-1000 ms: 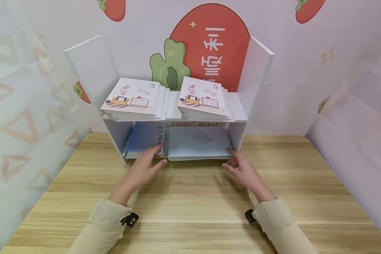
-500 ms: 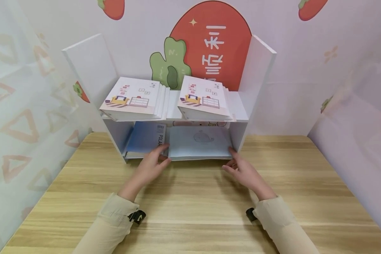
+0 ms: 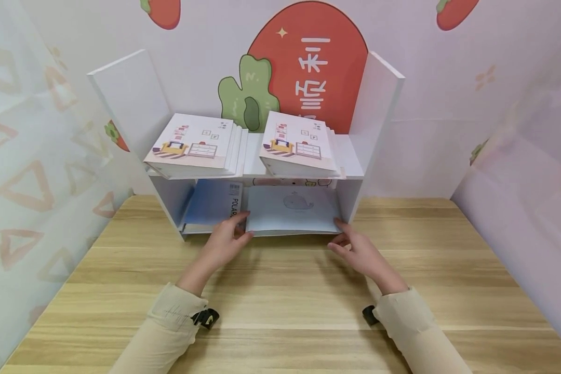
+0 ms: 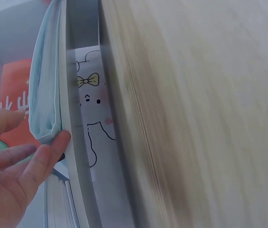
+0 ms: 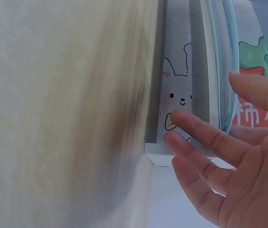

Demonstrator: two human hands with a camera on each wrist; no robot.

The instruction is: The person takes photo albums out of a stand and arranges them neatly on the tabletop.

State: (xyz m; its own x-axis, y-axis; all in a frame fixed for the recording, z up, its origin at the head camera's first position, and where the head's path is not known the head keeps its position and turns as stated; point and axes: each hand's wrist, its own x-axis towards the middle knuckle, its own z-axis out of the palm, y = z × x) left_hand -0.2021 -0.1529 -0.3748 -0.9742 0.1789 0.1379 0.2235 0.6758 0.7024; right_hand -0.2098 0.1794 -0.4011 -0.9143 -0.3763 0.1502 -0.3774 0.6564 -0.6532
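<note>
On the lower shelf of a white shelf unit (image 3: 376, 114) lies a pale blue notebook (image 3: 290, 208) with a whale drawing. My left hand (image 3: 224, 244) is at its front left corner. In the left wrist view, fingertips (image 4: 60, 140) touch the notebook's end (image 4: 43, 109), with the thumb apart from it. My right hand (image 3: 360, 252) is at the front right corner. Seen from the right wrist, its fingers (image 5: 209, 142) are extended and spread, and the thumb lies close to the notebook's edge (image 5: 226, 71). Left of the notebook lies a blue book (image 3: 212, 202) lettered "POLAR", partly covered by my left hand.
Two groups of white books, a left one (image 3: 191, 143) and a right one (image 3: 299, 143), lie slanted on the upper shelf. The unit stands at the back of a wooden table (image 3: 290, 311), before a patterned wall covering (image 3: 430, 156).
My left hand has moved right, from in front of the blue book to the notebook's left corner. My right hand has stayed nearly still at the right corner.
</note>
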